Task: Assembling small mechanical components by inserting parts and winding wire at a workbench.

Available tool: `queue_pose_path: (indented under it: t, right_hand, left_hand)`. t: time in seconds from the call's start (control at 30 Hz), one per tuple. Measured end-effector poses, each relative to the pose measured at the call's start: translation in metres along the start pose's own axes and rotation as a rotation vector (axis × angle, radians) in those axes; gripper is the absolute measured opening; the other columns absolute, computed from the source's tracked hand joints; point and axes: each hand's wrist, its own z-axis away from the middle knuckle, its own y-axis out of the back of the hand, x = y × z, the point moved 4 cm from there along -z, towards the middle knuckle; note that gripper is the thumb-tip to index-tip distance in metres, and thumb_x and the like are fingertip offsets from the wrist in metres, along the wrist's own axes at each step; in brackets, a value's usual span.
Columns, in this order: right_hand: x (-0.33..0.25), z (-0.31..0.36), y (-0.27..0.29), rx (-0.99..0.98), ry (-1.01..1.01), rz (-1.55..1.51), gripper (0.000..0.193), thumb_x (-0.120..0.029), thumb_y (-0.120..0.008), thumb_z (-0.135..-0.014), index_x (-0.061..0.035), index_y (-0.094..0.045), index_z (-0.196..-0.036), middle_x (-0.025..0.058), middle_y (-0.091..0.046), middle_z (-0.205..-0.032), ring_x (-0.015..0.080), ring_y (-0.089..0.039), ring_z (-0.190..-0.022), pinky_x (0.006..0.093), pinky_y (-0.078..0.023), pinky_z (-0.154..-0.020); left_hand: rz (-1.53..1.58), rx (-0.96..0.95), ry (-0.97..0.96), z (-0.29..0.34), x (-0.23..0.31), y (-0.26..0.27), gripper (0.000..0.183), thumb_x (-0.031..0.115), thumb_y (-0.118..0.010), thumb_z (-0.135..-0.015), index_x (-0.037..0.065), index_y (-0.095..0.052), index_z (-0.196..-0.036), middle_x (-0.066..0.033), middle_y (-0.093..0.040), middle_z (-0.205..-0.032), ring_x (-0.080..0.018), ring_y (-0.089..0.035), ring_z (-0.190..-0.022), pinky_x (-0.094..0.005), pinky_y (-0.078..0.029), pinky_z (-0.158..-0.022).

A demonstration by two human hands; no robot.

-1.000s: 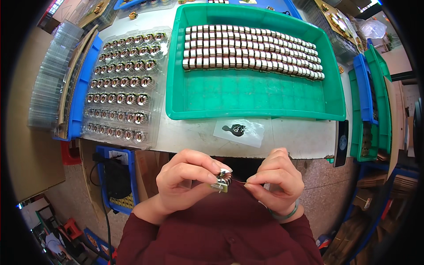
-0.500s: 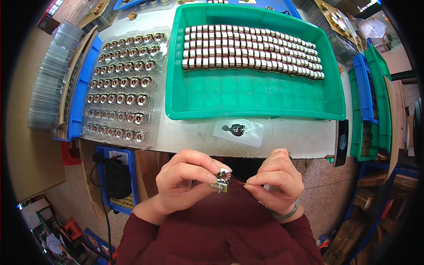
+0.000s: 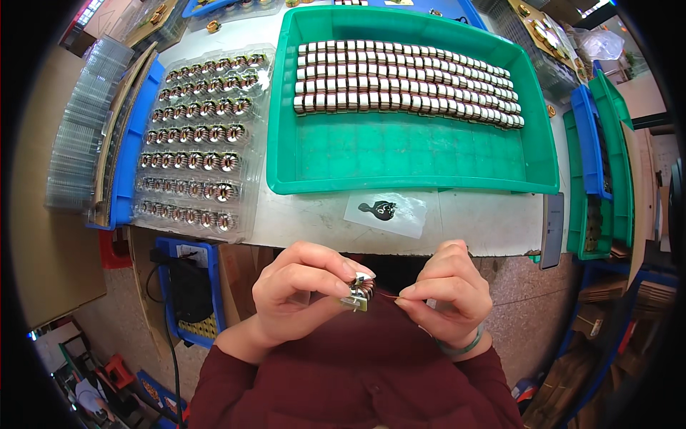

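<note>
Between the thumb and fingers of my left hand (image 3: 304,289) is a small toroidal coil (image 3: 362,288), copper-wound with a white part on top and a pale green base. My right hand (image 3: 449,293) is closed in a pinch to the right of it. A thin reddish wire (image 3: 388,295) runs from the coil's side to those fingertips. Both hands are in front of the table's near edge, above my lap. On the table just beyond them lies a clear plastic sheet (image 3: 407,220) with a black blob (image 3: 383,210) on it.
A large green bin (image 3: 414,182) holds several rows of white-topped coils (image 3: 407,86). Left of it, a clear plastic tray (image 3: 251,179) carries rows of toroidal coils (image 3: 229,163). Stacked clear trays (image 3: 89,121) stand farther left. A flat phone-like device (image 3: 552,230) sits at the right table edge.
My hands, the coil and the wire have hardly moved. The phone-like device's face has turned from dark to pale grey.
</note>
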Motion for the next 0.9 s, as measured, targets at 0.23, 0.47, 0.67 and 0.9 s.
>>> queue_pose_path:
  t: [0.23, 0.47, 0.67, 0.9]
  right_hand:
    - [-0.0011, -0.0014, -0.0013, -0.008, 0.014, -0.016, 0.017, -0.004, -0.073, -0.065, -0.0105, -0.065, -0.079, -0.0035, -0.057, -0.072, 0.0093, -0.048, -0.062, 0.0237, -0.036, -0.064]
    - [-0.0025, -0.0016, -0.0011, -0.02, 0.023, -0.048, 0.017, -0.004, -0.073, -0.066, -0.0107, -0.066, -0.08, -0.0036, -0.057, -0.072, 0.0091, -0.048, -0.063, 0.0235, -0.036, -0.064]
    - [-0.0036, -0.0025, -0.0019, -0.033, 0.039, -0.012, 0.017, -0.005, -0.073, -0.066, -0.0107, -0.066, -0.08, -0.0039, -0.057, -0.072, 0.0089, -0.047, -0.062, 0.0236, -0.035, -0.063]
    - [-0.0046, -0.0011, -0.0018, -0.034, 0.039, 0.032, 0.017, -0.005, -0.073, -0.066, -0.0108, -0.066, -0.08, -0.0043, -0.057, -0.072, 0.0088, -0.047, -0.061, 0.0238, -0.035, -0.063]
  left_hand:
    - [-0.009, -0.005, -0.005, 0.0005, 0.0017, -0.0002, 0.022, -0.012, -0.065, -0.071, 0.003, -0.059, -0.087, -0.0097, -0.054, -0.097, -0.0259, -0.063, -0.088, -0.0341, -0.055, -0.08]
    - [-0.03, 0.0, -0.023, 0.001, 0.0024, -0.0005, 0.021, -0.012, -0.065, -0.071, 0.003, -0.061, -0.085, -0.0092, -0.054, -0.097, -0.0256, -0.063, -0.087, -0.0345, -0.055, -0.08]
    - [-0.085, -0.015, -0.042, 0.0, 0.0066, -0.003, 0.019, -0.012, -0.065, -0.071, 0.002, -0.062, -0.084, -0.0087, -0.054, -0.098, -0.0255, -0.063, -0.087, -0.0348, -0.055, -0.08]
    - [-0.184, -0.014, -0.07, 0.0005, 0.0096, -0.0041, 0.019, -0.011, -0.065, -0.071, 0.002, -0.063, -0.084, -0.009, -0.054, -0.099, -0.026, -0.062, -0.088, -0.0345, -0.055, -0.079]
